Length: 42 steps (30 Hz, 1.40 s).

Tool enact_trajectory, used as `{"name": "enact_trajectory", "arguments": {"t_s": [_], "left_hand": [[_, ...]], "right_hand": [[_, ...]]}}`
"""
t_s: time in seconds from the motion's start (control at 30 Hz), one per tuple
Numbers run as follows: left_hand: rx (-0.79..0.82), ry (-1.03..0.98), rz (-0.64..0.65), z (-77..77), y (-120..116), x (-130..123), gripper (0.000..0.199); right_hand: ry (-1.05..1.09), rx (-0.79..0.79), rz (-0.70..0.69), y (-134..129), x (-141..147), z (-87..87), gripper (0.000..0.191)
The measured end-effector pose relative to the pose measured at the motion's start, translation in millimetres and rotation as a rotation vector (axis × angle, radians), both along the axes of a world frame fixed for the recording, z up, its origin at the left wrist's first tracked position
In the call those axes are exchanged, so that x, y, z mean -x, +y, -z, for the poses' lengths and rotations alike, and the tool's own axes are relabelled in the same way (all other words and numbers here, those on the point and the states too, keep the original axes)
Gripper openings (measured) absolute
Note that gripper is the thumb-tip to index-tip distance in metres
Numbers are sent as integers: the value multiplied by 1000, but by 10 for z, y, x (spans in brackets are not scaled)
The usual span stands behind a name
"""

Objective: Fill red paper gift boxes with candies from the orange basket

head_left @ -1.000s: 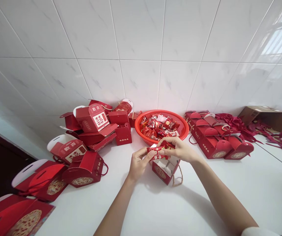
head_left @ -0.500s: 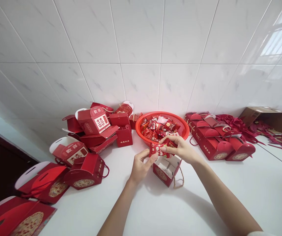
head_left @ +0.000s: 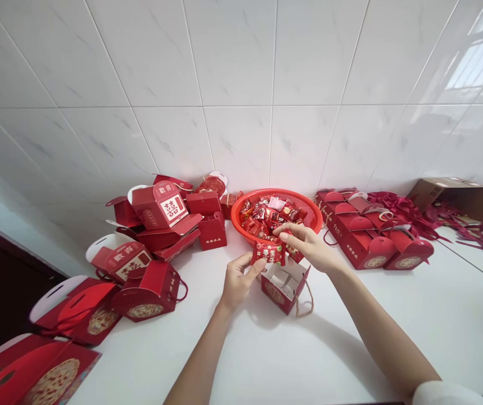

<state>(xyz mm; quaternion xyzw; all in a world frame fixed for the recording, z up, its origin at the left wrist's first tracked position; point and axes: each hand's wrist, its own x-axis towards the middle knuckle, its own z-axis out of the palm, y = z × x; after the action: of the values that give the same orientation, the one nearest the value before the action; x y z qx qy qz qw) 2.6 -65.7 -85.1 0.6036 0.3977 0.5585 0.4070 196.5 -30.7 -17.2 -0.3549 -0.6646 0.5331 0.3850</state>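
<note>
My left hand [head_left: 238, 279] pinches a small red candy packet [head_left: 269, 253] with white and gold characters, held over an open box. The fingers of my right hand [head_left: 312, 247] are closed at the packet's upper right corner. Something red [head_left: 295, 254] shows beneath my right fingers; I cannot tell if it is a second packet. Below both hands the red gift box [head_left: 278, 297] stands on the table with its white inside showing and a beige rope handle [head_left: 306, 306] hanging on its right. Just behind, a red plastic basket [head_left: 236, 216] holds many wrapped candies [head_left: 262, 212].
Red gift boxes [head_left: 150, 304] line the left side, with more boxes [head_left: 163, 211] heaped behind them. Several closed boxes [head_left: 363, 247] stand in rows at the right. Dark red ribbons [head_left: 401, 211] and an open cardboard carton [head_left: 456, 197] lie farther right. A tiled wall [head_left: 241, 140] borders the white table [head_left: 258, 365].
My right fingers have shifted from the packet's front to its upper right corner, leaving its lettering more exposed. My left hand keeps its hold. The view has tilted slightly.
</note>
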Motion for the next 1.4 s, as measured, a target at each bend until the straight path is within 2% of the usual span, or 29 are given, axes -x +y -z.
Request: {"name": "enact_trajectory", "arguments": {"t_s": [0.23,0.37,0.47,0.57,0.67,0.8,1.03,1.23,1.4], "left_hand": [[15,-24,-27,-3,-9,1,42],[15,-25,-43,-6,-13,7,43],[12,-13,-31,18,-10,13,39],[4,14,2,51,-5,17,35],[-21,38,8,71,-5,17,30],[-34,41,-14,67,-11,18,28],[-8,6,-7,39,-15,6,34],[59,-62,-18,23,-14,-11,36],[60,-126,-6,16,-8,-5,38]], "right_hand": [[134,105,102,86,-44,64,34],[127,3,104,59,-57,29,33],[77,-89,5,-10,-21,-6,34],[-30,-100,-157,-92,51,-20,38],[-94,-159,-204,-138,115,-11,37],[-104,-257,-178,-115,143,27,33],[-169,-320,-103,-44,126,142,45],[-289,-384,-32,-75,158,153,45],[-318,-424,-72,-103,199,135,43]]}}
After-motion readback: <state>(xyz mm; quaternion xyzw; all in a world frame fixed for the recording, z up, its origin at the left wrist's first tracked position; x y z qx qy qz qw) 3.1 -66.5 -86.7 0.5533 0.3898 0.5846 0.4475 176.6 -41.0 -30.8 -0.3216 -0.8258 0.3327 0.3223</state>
